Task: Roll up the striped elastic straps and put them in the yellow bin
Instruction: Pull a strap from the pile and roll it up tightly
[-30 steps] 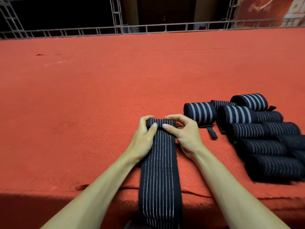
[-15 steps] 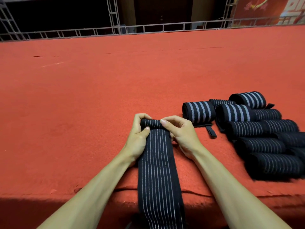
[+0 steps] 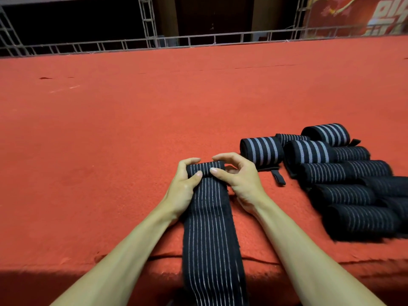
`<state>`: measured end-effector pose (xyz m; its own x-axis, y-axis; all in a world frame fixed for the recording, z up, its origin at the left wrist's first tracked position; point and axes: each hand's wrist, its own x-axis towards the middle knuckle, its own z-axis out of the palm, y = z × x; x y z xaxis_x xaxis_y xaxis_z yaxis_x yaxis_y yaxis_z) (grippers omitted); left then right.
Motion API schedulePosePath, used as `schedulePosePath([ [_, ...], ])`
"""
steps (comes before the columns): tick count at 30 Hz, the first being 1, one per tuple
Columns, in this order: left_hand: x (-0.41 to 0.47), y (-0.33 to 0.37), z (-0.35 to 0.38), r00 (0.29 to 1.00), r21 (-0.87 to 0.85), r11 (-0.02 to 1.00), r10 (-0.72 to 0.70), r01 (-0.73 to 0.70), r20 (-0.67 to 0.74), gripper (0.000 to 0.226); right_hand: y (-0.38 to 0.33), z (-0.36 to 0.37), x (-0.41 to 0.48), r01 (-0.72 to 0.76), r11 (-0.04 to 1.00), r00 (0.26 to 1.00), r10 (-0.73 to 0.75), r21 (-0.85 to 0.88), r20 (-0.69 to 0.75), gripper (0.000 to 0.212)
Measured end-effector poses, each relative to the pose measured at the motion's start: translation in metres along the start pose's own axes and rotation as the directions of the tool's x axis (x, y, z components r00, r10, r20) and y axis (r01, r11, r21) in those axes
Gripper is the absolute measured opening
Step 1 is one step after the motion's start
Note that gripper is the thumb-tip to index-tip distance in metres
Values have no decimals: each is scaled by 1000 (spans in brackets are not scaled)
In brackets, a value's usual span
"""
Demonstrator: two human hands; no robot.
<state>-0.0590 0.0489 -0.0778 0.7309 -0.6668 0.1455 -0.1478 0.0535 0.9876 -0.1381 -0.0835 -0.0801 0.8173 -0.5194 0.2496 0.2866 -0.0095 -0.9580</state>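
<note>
Person stands at a desk [image 3: 110, 140] covered in red carpet, both bare forearms reaching out over its near edge. Left hand [image 3: 183, 184] and right hand [image 3: 240, 180] sit close together, thumbs nearly meeting, both clamped on the same strap [image 3: 209, 228], which is black elastic with thin pale stripes running lengthwise. The strap's far end is wound into a small tight roll [image 3: 205, 169], lying on the desk between the two hands. Left hand has its fingers curled over the far side of the roll and its thumb pressed on the near side. Right hand has its forefinger hooked over the top at the right end and its thumb tip on the near side. Its other fingers are curled by the roll's end, and whether they touch it cannot be told. The unrolled rest of the strap runs flat from the hands back between the forearms, over the near edge of the desk and down out of view. Right of the right hand, a cluster of rolled straps [image 3: 344, 172] lies on the desk, packed side by side and touching. The nearest one [image 3: 261, 151], just beside the right hand, has broad pale stripes, and so do two more further right. The ones closer to the person have thin stripes and look blurred. A short black tab [image 3: 278, 177] sticks out from under the nearest one. Well beyond the hands, at the far edge of the desk, a metal railing [image 3: 198, 39] runs across. A red banner [image 3: 353, 14] shows behind it at the far right.
</note>
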Motion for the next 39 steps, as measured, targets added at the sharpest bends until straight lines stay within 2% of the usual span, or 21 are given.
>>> schedulePosePath([
  [2, 0, -1, -2, 999, -6, 999, 41, -41, 4, 30, 1, 2, 1, -15, 1000, 1000, 15, -3, -25, 10],
  [5, -1, -1, -4, 995, -27, 994, 102, -102, 17, 31, 4, 3, 3, -63, 996, 997, 61, -60, -38, 18],
  [8, 0, 0, -4, 992, -38, 992, 122, -121, 16, 35, 4, 1, 3, -43, 996, 999, 41, -84, -29, 13],
  [10, 2, -2, -4, 995, -28, 995, 100, -99, 17, 42, 2, 0, 1, 1, 997, 1000, -3, -81, -23, 8],
  [16, 2, -3, -2, 1000, 67, 998, 19, -19, 8, 44, 0, -2, -1, 30, 999, 999, -30, -17, -11, 18],
  [18, 5, -4, -2, 1000, 73, 997, -1, 2, -20, 35, 0, -2, -1, 47, 999, 999, -47, 7, -9, 21],
  [20, 7, -5, -2, 998, -1, 999, -43, 43, -49, 26, 2, -3, 0, 72, 997, 997, -72, -3, 5, 23],
  [24, 5, -4, -6, 996, -125, 991, -63, 55, -65, 41, 4, -4, 1, 80, 995, 996, -78, -65, 34, 28],
  [28, 5, -6, -9, 996, -204, 979, -1, -18, -89, 54, 5, -3, 2, 48, 997, 998, -46, -64, 36, 27],
  [31, 4, -8, -10, 995, -213, 973, 71, -83, -65, 62, 8, 0, 4, 24, 985, 1000, -26, -170, -7, 13],
  [35, 3, -5, -8, 992, -205, 971, 118, -123, -34, 69, 8, 4, 4, -17, 968, 1000, 15, -251, -9, 19],
  [39, 2, -4, -7, 995, -102, 990, 95, -95, -8, 67, 5, 1, 2, 3, 982, 1000, -4, -187, -1, 13],
])
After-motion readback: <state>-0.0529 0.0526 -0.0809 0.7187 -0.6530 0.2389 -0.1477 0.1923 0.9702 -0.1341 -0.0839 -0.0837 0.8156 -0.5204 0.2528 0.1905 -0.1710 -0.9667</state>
